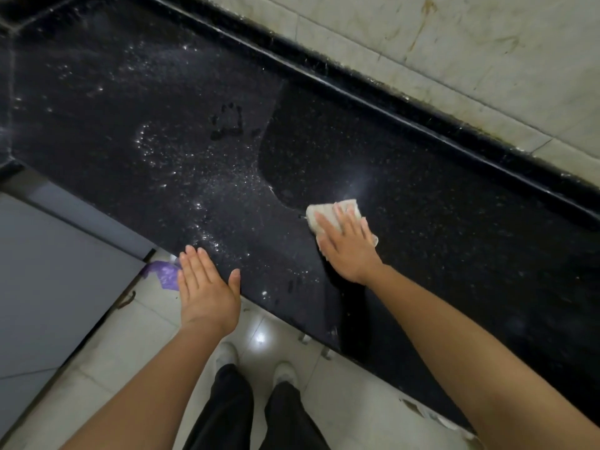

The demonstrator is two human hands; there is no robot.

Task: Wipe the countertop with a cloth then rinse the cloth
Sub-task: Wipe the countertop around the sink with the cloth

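Right grip (349, 251) lies flat, fingers straight, pressing the cloth (328, 212) onto the bench (454, 241) near its front middle; no finger curls round it. Left grip (204, 287) is flat and empty, palm on the bench's front edge.

Risks, my judgement: under flat pressure alone, the cloth may bunch or slip out on a fast stroke. Droplets (194, 164) cover the left part; a stroke toward the edge could push water onto the floor tiles (130, 352) beside the shoes (285, 371). The left palm could slide on wet stone.

Surface: glossy black speckled stone, with a darker swath (324, 141) right of the droplets. Stained pale wall tiles (454, 60) behind. Grey cabinet (48, 271) at left; purple scrap (164, 274) on the floor.
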